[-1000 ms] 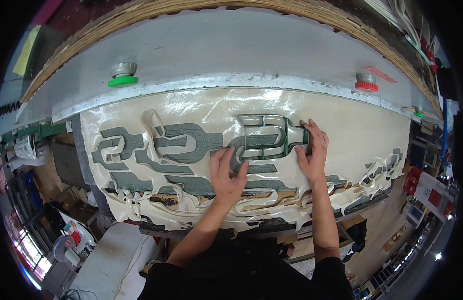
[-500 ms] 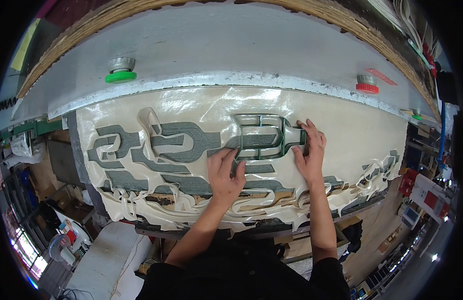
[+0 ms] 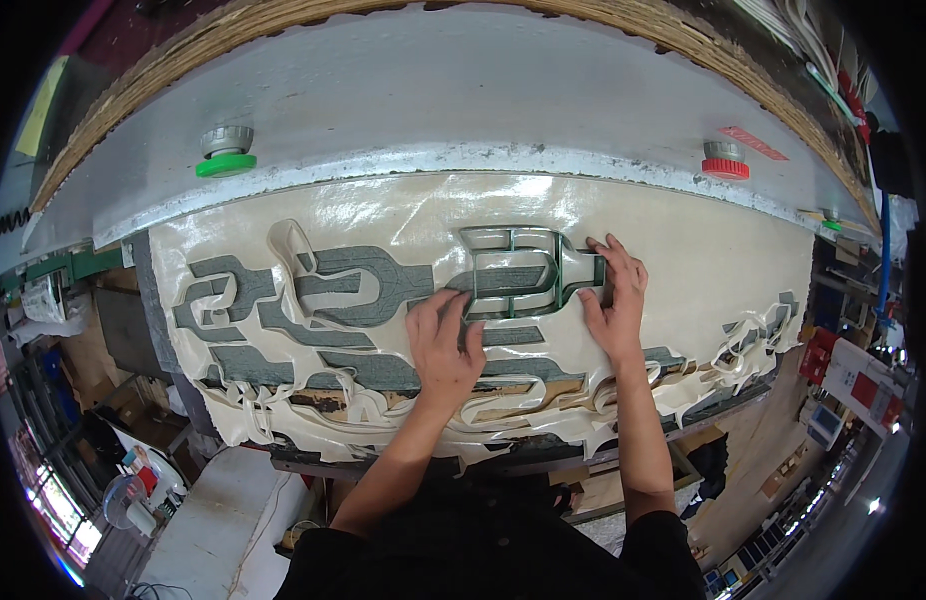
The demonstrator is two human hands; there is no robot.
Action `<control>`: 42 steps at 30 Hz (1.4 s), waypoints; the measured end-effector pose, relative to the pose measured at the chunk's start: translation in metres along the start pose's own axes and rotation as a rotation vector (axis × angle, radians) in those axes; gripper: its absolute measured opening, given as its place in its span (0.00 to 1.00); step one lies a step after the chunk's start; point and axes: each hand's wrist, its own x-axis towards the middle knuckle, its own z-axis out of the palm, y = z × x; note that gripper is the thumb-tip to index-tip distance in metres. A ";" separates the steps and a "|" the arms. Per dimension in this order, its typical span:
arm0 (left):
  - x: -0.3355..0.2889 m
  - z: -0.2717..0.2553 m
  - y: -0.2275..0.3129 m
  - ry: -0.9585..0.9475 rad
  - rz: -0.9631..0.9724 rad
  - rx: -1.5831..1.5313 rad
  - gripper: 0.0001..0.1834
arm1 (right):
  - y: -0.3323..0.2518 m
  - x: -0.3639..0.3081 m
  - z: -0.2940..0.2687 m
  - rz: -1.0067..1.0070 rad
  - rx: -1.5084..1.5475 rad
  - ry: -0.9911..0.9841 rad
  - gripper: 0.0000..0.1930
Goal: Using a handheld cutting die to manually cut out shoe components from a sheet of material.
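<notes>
A metal cutting die (image 3: 559, 268) with green edges and a forked outline lies on a glossy cream sheet (image 3: 708, 250). My right hand (image 3: 617, 300) is closed about the die's narrow right end, thumb on the near side and fingers on the far side. At the die's near left corner, my left hand (image 3: 443, 340) has its fingers and thumb closed on the frame; part of that contact is hidden. Left of the die, forked holes in the sheet expose a dark grey cutting surface (image 3: 391, 283). A loop of cream offcut (image 3: 288, 250) stands up beside them.
Beyond the sheet rises a grey metal machine face (image 3: 463, 95) with a green-ringed knob (image 3: 226, 150) and a red-ringed knob (image 3: 725, 160). Tangled cream scraps (image 3: 748, 345) lie along the near right edge. A pale table (image 3: 218, 510) stands at the lower left.
The whole view has shifted slightly. Both hands keep the same hold on the die, which stays in place on the sheet.
</notes>
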 end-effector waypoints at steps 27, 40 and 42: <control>-0.002 0.001 0.001 0.076 0.104 0.001 0.20 | -0.013 -0.004 -0.007 0.058 0.044 0.046 0.32; -0.001 0.002 0.000 0.080 0.116 0.019 0.20 | -0.014 -0.004 -0.010 0.045 0.027 0.046 0.32; -0.001 0.002 0.001 0.066 0.115 0.016 0.20 | -0.012 -0.004 -0.010 0.016 0.025 0.066 0.32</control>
